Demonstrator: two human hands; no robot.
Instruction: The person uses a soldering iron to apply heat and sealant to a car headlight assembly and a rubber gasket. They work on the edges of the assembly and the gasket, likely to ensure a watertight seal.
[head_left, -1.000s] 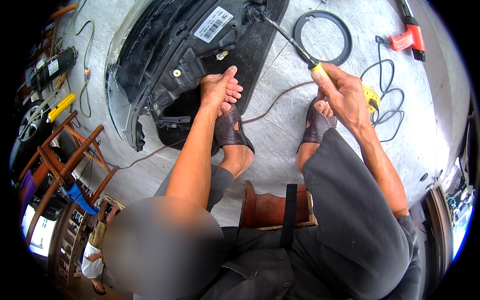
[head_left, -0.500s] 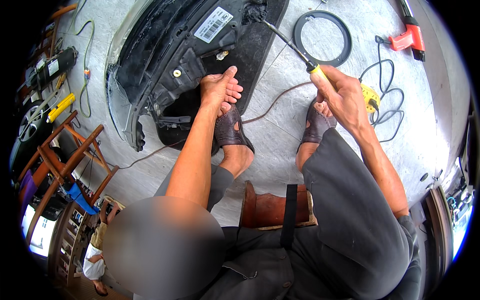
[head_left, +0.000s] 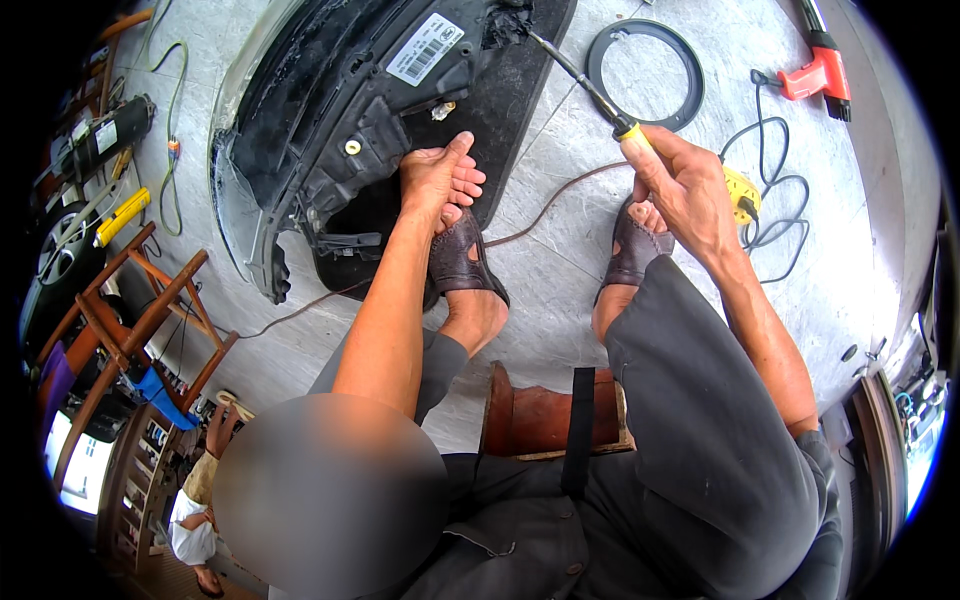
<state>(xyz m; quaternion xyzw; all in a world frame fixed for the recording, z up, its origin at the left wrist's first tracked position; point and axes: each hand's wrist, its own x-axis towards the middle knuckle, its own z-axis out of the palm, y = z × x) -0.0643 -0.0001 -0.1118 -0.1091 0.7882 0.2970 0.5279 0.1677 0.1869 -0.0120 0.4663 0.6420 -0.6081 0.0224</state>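
A large black headlight housing (head_left: 320,165) with a clear lens rim lies on a dark mat (head_left: 520,110) at the far left. My left hand (head_left: 438,180) rests against its near edge, above my left sandal; its fingers are loosely bent and apart, with nothing seen in them. In my right hand (head_left: 690,190) is a soldering iron (head_left: 580,78) with a yellow handle and a long metal shaft. Its tip meets the rough, melted-looking black plastic (head_left: 507,25) at the housing's far end. A white label (head_left: 425,50) sits on the housing.
A black ring (head_left: 694,95) lies on the grey floor beyond my right hand. Farther right is a red heat gun (head_left: 815,75) with its cord near a yellow power socket (head_left: 740,195). A thin brown cable crosses between my feet. Wooden stools (head_left: 150,310) stand left; another person is at lower left.
The soldering iron and my right hand have shifted very slightly, the tip staying at the melted patch. My left hand stays put. The person at lower left has moved a little.
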